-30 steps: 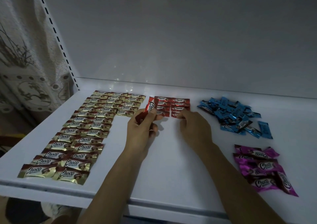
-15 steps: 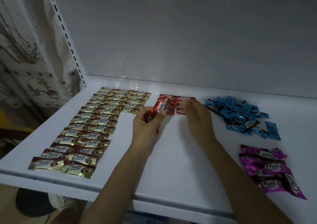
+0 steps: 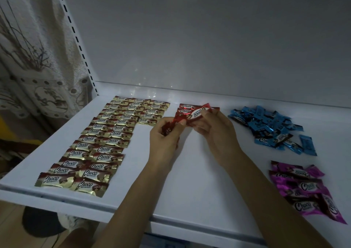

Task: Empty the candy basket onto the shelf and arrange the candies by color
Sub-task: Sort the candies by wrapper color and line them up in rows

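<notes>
- Head view: a white shelf (image 3: 190, 181) carries all the candies in separate colour groups, in dim light
- The gold candies (image 3: 106, 143) lie in neat rows on the left part of the shelf, running from the front edge back toward the rear panel (image 3: 209, 38), with a shorter third row at the back
- The laid-out red candies (image 3: 185, 108) sit flat at the middle back, just beside the gold rows and partly hidden by the hands
- The left hand (image 3: 165, 139) hovers above the middle of the shelf, its fingers (image 3: 171, 133) curled round a bunch of red candies (image 3: 168, 129)
- The right hand (image 3: 218, 133) is close beside it, thumb and fingers pinching one red candy (image 3: 197, 113) by its right end; the candy is tilted, its white label up, its left end at the left thumb
- The blue candies (image 3: 269, 126) form a loose heap at the right back
- The magenta candies (image 3: 303, 187) overlap in a small cluster at the right front, well apart from the hands
- A patterned curtain (image 3: 34, 57) hangs left of the slotted upright (image 3: 76, 38)
</notes>
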`<state>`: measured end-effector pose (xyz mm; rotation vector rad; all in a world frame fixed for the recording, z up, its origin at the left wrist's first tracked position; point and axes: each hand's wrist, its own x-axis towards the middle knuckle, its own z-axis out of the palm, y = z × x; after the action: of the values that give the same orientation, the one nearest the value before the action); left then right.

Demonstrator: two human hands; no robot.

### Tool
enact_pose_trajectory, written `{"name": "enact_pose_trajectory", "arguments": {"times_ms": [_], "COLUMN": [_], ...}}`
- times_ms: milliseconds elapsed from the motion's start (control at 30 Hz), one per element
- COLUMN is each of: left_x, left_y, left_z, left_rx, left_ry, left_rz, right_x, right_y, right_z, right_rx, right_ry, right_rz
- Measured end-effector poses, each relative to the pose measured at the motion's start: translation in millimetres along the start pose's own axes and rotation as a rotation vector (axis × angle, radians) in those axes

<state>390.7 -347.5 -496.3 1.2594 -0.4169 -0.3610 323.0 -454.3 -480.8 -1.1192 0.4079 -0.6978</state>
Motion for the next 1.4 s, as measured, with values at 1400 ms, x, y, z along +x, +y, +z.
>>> {"name": "enact_pose_trajectory", "arguments": {"times_ms": [1400], "left_x": [-7], "left_y": [7], "left_z": [7], "left_rx": [0.031], "left_ry": [-0.125], "left_rz": [0.102], "right_x": [-3], "right_y": [7], "right_z": [0], "right_rx": [-0.345], "right_ry": [-0.082], "right_rz": [-0.143]}}
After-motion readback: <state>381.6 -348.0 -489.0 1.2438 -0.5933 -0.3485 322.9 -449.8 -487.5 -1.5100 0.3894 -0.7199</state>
